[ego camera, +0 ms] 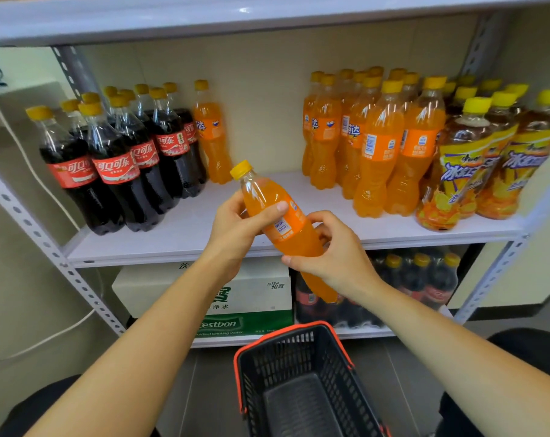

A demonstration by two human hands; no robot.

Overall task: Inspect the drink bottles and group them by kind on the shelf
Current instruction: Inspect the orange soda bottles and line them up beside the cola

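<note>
Orange bottle partly behind right hand; basket partly past bottom edge.

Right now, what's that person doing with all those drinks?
A person holds one orange soda bottle tilted in both hands, left hand near its top, right hand lower down, in front of the shelf. On it, colas stand at the left with one stray orange soda beside them, more orange sodas further right, and iced teas at the far right.
</note>
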